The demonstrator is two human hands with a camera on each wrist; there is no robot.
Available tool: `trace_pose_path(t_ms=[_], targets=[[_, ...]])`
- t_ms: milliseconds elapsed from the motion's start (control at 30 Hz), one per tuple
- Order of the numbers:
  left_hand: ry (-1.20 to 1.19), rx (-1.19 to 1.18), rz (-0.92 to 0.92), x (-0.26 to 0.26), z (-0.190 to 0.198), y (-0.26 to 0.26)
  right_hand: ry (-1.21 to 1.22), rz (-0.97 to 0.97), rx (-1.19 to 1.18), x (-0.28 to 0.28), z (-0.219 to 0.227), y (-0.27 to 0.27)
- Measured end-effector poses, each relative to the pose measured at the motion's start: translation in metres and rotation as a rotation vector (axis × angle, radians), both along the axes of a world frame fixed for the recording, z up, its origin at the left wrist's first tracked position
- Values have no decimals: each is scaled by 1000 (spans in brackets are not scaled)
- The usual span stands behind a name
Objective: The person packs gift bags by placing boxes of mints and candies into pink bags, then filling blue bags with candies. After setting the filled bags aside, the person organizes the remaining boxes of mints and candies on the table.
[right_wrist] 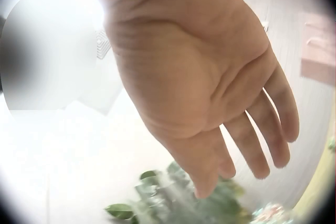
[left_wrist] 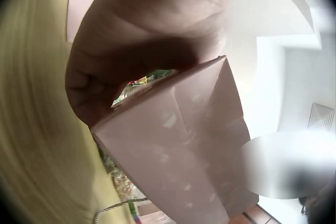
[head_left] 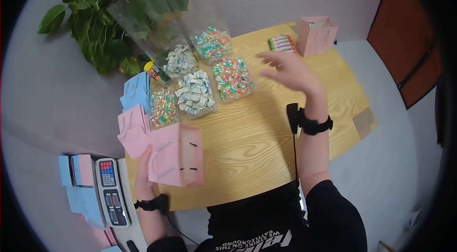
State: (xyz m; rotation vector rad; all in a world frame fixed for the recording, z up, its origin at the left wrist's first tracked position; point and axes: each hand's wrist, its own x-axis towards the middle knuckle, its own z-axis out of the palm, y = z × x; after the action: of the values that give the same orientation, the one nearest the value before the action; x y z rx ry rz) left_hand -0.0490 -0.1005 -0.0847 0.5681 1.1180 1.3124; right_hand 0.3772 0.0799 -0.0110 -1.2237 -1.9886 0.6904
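My left hand (head_left: 144,170) grips a pink paper gift bag (head_left: 166,159) by its side at the table's left front, tilted so its opening faces right. In the left wrist view the curled fingers and thumb hold the pale pink paper (left_wrist: 173,140) along one edge. My right hand (head_left: 290,71) is raised over the table's far right, with nothing in it. Its fingers (right_wrist: 252,150) are spread and loosely extended in the right wrist view. Beyond it lie several Halls candy sticks (head_left: 281,42), and another pink gift bag (head_left: 316,37) stands upright beside them.
Clear tubs hold wrapped candies (head_left: 232,78) and white packets (head_left: 195,92). Flat blue bags (head_left: 136,92) and pink bags (head_left: 133,128) lie at the table's left edge, near a yellow-lidded container (head_left: 152,70). A scale (head_left: 112,192) sits at lower left; a leafy plant (head_left: 102,28) stands behind.
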Motion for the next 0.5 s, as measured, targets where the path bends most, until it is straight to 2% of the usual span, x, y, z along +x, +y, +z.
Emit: trace_pose_path(t_ms=[67,100,133,267,333,400,500], targets=[[81,-190,-90,9,-11,7,-33,-227,-5,36,-31,31],[80,-178,-162,17,-11,11,-153,-331,-26,50,-38,34],[71,-172,-159,19,-14,16,-272,-438,-49,61,-44,36],[40,-199,-352,35,-19,40,-247,-464,-45,81,-76,49],[41,-199,-428,45,-15,56,-310,-443,41,79,-87,53],[71,-138,-693,51,-12,69,-340,-409,104,81,-110,61],[68,-166,-757,47,-26,85,-429,-372,159,81,-115,60]])
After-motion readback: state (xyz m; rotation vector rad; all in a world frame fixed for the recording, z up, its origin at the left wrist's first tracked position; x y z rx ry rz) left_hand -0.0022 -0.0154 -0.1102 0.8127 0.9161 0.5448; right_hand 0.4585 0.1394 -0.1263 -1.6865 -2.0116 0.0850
